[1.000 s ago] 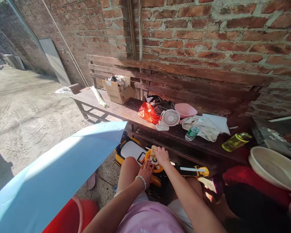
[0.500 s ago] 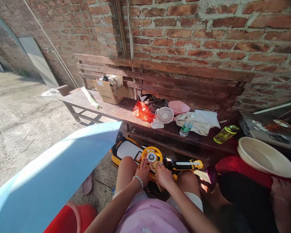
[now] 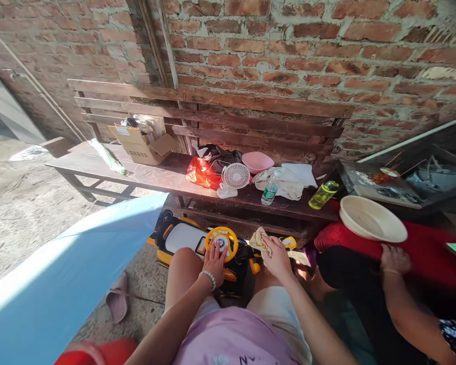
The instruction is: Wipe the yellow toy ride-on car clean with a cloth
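Observation:
Between my knees stands a yellow and black ride-on toy car with a white seat [image 3: 186,238]. My left hand [image 3: 214,263], a beaded bracelet at its wrist, rests with fingers extended on the car's yellow steering wheel [image 3: 233,247]. Raised to the right of the wheel, my right hand [image 3: 277,256] grips a crumpled beige cloth [image 3: 259,240]. The cloth is apart from the wheel. Part of the car's front is hidden behind my right hand and leg.
A wooden bench [image 3: 155,175] holds a cardboard box [image 3: 144,144], a small fan [image 3: 236,176], a water bottle [image 3: 269,191] and a yellow-green bottle [image 3: 323,195]. At right, another person's hand [image 3: 395,258] is near a cream basin [image 3: 372,218]. A light-blue sheet [image 3: 99,243] slants at left.
My right hand has lifted the cloth away from the steering wheel, up and to the right. My left hand has stayed at the wheel. The view has turned to the right.

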Available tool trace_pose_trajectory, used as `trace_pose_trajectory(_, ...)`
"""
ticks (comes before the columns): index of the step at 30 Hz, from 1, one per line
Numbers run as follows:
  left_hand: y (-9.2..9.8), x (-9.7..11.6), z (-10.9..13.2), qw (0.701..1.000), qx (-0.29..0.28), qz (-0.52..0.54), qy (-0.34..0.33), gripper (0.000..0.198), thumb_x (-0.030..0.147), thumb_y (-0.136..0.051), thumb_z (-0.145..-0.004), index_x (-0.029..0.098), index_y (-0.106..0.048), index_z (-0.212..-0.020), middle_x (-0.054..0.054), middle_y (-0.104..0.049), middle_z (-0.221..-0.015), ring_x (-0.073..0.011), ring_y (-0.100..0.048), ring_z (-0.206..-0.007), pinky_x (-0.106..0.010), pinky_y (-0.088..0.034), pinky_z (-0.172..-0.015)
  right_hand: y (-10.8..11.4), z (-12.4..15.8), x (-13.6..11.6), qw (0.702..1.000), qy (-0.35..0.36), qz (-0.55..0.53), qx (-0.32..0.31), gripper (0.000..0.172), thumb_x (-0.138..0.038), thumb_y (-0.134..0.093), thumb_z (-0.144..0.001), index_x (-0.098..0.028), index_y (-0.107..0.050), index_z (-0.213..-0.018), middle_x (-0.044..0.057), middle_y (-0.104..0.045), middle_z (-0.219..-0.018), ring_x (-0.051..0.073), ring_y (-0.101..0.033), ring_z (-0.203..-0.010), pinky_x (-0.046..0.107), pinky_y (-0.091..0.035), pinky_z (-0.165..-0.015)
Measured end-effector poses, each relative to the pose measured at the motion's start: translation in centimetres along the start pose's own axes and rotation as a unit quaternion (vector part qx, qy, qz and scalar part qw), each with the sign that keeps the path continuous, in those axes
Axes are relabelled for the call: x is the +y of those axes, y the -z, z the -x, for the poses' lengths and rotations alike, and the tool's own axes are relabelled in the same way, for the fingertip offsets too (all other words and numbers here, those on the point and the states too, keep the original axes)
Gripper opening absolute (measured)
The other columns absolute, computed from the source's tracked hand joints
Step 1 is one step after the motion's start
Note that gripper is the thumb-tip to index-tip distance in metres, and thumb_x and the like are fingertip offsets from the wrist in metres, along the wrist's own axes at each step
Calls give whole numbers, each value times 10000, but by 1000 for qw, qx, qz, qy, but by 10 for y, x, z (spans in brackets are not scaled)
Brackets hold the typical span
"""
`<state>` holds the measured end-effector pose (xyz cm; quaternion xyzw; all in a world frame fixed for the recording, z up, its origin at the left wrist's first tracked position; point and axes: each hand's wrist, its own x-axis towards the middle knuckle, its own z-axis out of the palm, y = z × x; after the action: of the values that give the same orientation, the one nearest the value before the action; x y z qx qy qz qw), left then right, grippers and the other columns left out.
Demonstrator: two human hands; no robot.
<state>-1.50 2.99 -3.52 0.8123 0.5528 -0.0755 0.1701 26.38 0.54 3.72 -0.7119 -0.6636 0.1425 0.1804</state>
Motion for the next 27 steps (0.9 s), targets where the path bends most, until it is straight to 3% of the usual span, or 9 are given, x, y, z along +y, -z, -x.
trace_pose_trajectory(5,-18,-7,-5,998,7,-61,9,1098,311,-740,-886,251,-151,-1812,-139,-17,-1892,-425,-5,-1752,-642,-94,-1401,-16,-15,-13,985,-63,100,-124,602,-160,-533,-994,-301,-643,-1568,105,-659,-1527,271,-640,-1286,365,-525,-1073)
trace_pose_trajectory(7,-21,-7,-6,997,6,-72,6,1115,319,-759,-872,244,-163,-1811,-148,-30,-1892,-429,-11,-1753,-643,-80,-1399,-20,-17,-10,979,-70,131,-143,587,-179,-518,-1019,-309,-614,-1583,103,-663,-1512,276,-630,-1282,354,-526,-1018)
trace_pose_trajectory(10,-23,-7,-5,997,9,-73,5,1091,276,-721,-869,243,-174,-1811,-150,-38,-1890,-426,-11,-1753,-647,-59,-1397,-14,-24,13,971,-91,173,-140,534,-184,-479,-1053,-298,-636,-1550,117,-672,-1470,286,-621,-1285,354,-507,-999)
trace_pose_trajectory(14,-27,-8,-6,998,17,-54,6,1113,294,-688,-857,233,-127,-1816,-155,-50,-1888,-429,13,-1753,-671,-51,-1391,10,-41,56,951,-191,200,-135,474,-203,-455,-1090,-283,-681,-1499,149,-653,-1469,305,-625,-1283,363,-502,-948)
trace_pose_trajectory(17,-31,-9,-8,999,15,-52,7,1113,325,-695,-870,235,-116,-1816,-154,-54,-1891,-434,12,-1753,-666,-43,-1392,18,-50,68,944,-216,205,-142,454,-220,-489,-1095,-302,-686,-1496,145,-635,-1495,295,-621,-1274,355,-485,-940)
trace_pose_trajectory(23,-30,-6,-8,997,7,-66,32,1087,403,-722,-913,247,-129,-1811,-146,-75,-1900,-450,10,-1752,-673,-39,-1388,1,-41,28,953,-182,190,-147,424,-201,-427,-1110,-258,-745,-1384,134,-639,-1503,295,-587,-1306,365,-482,-962)
trace_pose_trajectory(27,-24,-1,-6,997,20,-73,34,1011,302,-683,-916,204,-213,-1806,-162,-88,-1896,-446,-21,-1752,-668,-58,-1394,-11,-20,-1,973,-109,149,-142,479,-182,-409,-1093,-323,-701,-1445,76,-597,-1609,281,-594,-1318,354,-497,-1009)
